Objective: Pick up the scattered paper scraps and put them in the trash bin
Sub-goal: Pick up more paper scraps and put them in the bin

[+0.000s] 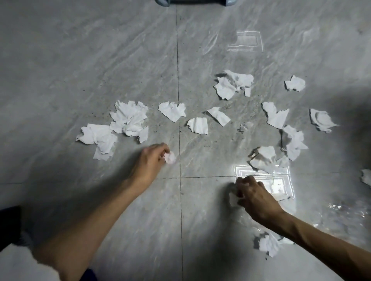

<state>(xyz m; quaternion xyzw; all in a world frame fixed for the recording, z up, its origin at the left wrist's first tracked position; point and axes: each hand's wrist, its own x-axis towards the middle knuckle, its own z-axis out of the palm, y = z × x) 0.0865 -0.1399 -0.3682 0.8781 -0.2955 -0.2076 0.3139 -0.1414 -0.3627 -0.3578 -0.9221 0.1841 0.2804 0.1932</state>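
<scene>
The left hand (pixel 150 158) reaches forward and low over the floor (pixel 80 60), forearm stretched from the near left, fingers curled shut around a small crumpled scrap (pixel 170 158) that shows at its fingertips. The right hand (pixel 255 197) comes in from the near right, knuckles up, wrist bent down, fingers pinched on a small white scrap (pixel 233 198) at its left side, right at the floor.

Just beyond the right hand lies a crumpled piece (pixel 263 158) on a bright patch of reflected light (pixel 279 184). Near the right forearm, closer to the viewer, sits another scrap (pixel 268 243). To the left of the left hand, a layered pile (pixel 100 140) lies beside a larger bunched heap (pixel 130 118). Farther out, loose pieces spread across the middle: a heart-like scrap (pixel 172 111), a curled piece (pixel 198 125), a narrow strip (pixel 218 116). On the right, more torn pieces (pixel 276 117) and (pixel 293 141) lie near one another, with a cupped scrap (pixel 321 120) and a small one (pixel 295 83) farther right. The farthest cluster (pixel 232 84) sits right of the tile joint (pixel 177 60).

The far left of the floor is bare tile, as is the stretch between the two hands. At the far edge a grey rim with a dark opening (pixel 194 2) is cut off by the frame; what it is cannot be told.
</scene>
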